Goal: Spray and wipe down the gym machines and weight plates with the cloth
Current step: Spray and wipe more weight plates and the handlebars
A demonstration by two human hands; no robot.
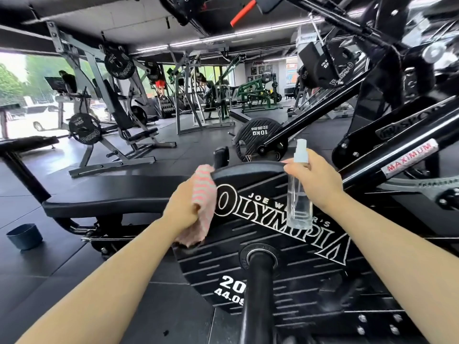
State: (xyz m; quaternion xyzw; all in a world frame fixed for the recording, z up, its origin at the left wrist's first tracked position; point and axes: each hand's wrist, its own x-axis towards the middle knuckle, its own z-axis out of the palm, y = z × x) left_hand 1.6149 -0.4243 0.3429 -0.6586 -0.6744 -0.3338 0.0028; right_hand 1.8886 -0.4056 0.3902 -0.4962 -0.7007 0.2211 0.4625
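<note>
Large black weight plate (285, 247) seen front-centre on a black bar sleeve (259, 289); pink-and-grey cloth (205, 202) is bunched in the left hand (185, 207), pressed at the plate's upper-left edge. Clear spray bottle (299, 192) is gripped upright by the right hand (315, 180) over the plate face. Padded bench (111, 194) sits just left, dark cup (24, 235) on the floor. Text read: "OLYMPIA", "20" (rest cut off); 10KG plate (258, 137) behind; "MAXIMUM" sticker (408, 158) at rt.

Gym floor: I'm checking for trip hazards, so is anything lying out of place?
One thing: a small dark blue cup-like container stands alone on the black rubber floor, left of the black padded bench.
</note>
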